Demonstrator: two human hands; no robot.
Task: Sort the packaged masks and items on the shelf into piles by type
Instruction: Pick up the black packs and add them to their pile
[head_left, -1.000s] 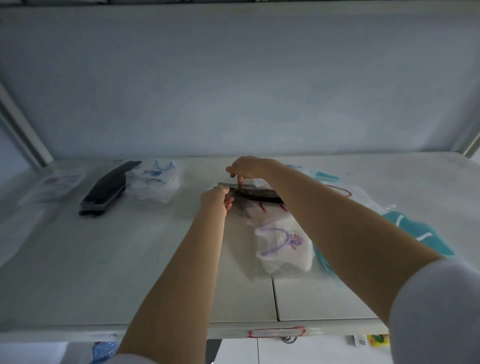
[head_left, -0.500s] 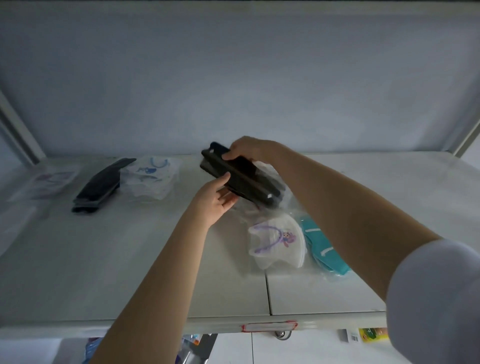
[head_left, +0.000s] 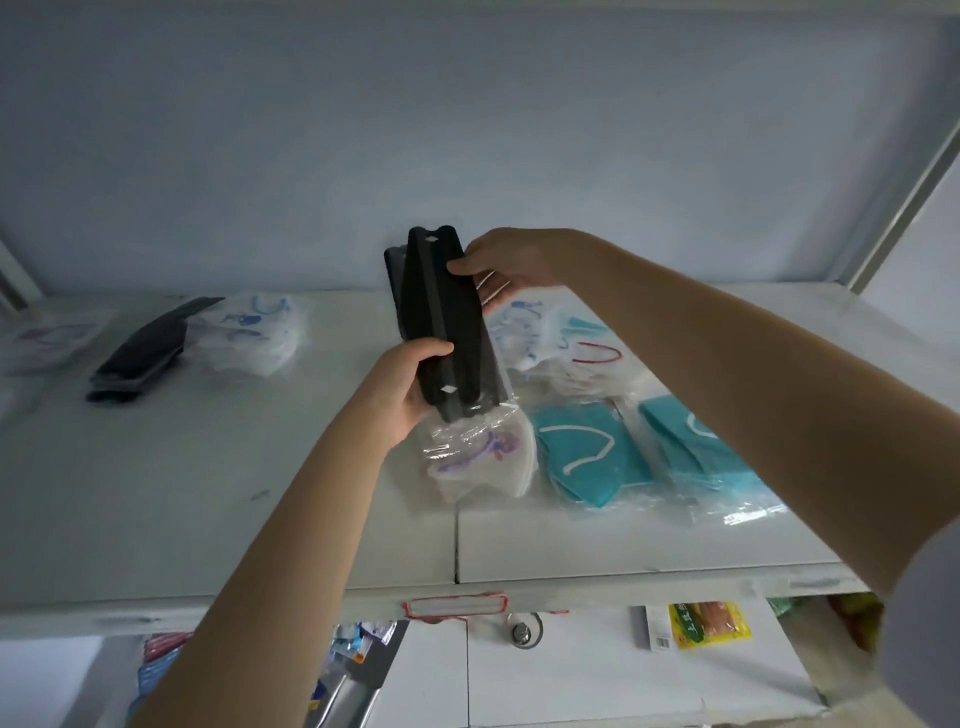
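A black packaged mask pack (head_left: 452, 317) is held nearly upright above the white shelf (head_left: 208, 493). My left hand (head_left: 410, 384) grips its lower end, and my right hand (head_left: 498, 265) pinches its upper end. Below it lies a white mask with a purple print (head_left: 483, 457). To the right lie two teal packaged masks (head_left: 587, 457) (head_left: 696, 441) and a white pack with a red loop (head_left: 587, 358). At the far left sit a pile of black packs (head_left: 140, 353), a pile of white packs with blue print (head_left: 249, 332) and a clear pack (head_left: 47, 338).
The shelf's back wall (head_left: 467, 130) rises close behind the items. A metal upright (head_left: 904, 192) stands at the right. A red-edged label (head_left: 454, 605) marks the shelf's front edge. Below it, a lower level holds colourful packets (head_left: 709, 623).
Both hands lifted the black pack off the shelf and tipped it from lying flat to nearly upright. The view shifted a little, showing more teal packs on the right.
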